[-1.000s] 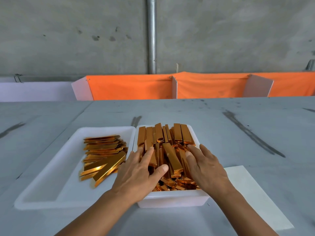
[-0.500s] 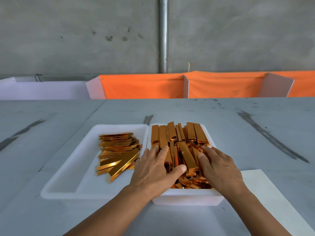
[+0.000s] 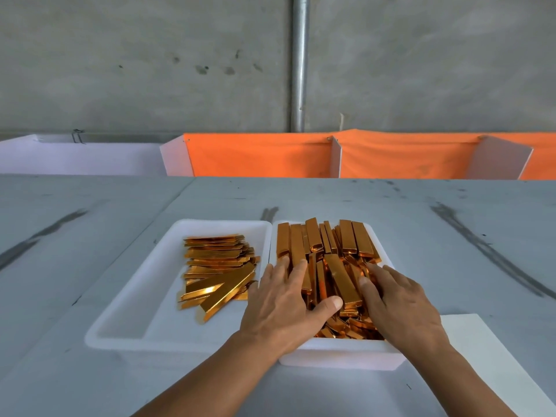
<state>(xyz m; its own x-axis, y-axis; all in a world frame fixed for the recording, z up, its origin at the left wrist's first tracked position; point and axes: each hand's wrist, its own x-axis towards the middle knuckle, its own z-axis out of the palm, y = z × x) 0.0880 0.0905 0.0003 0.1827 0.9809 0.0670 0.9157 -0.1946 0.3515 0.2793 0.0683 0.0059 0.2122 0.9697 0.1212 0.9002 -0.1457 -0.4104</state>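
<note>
Two white trays stand side by side on a grey table. The left tray [image 3: 129, 308] holds a stack of flat gold card strips [image 3: 215, 266]. The right tray [image 3: 340, 358] is heaped with folded gold boxes [image 3: 325, 245]. My left hand [image 3: 285, 308] lies flat on the heap's near left side, fingers spread and straight, thumb stretched toward one long gold box [image 3: 343, 279] that lies on top. My right hand [image 3: 400, 302] rests on the heap's right side, fingers extended and touching the boxes beside that long box. Neither hand visibly grips anything.
A white flat sheet [image 3: 481, 356] lies on the table under and right of the right tray. Dark scuff marks cross the table top [image 3: 421, 206]. Orange cloth partitions [image 3: 261, 155] and white panels stand along the far edge, before a concrete wall with a metal pipe [image 3: 299, 64].
The view has shifted so the trays appear further right. Both hands stay on the heap; my right hand's fingers have slid slightly closer to the long box.
</note>
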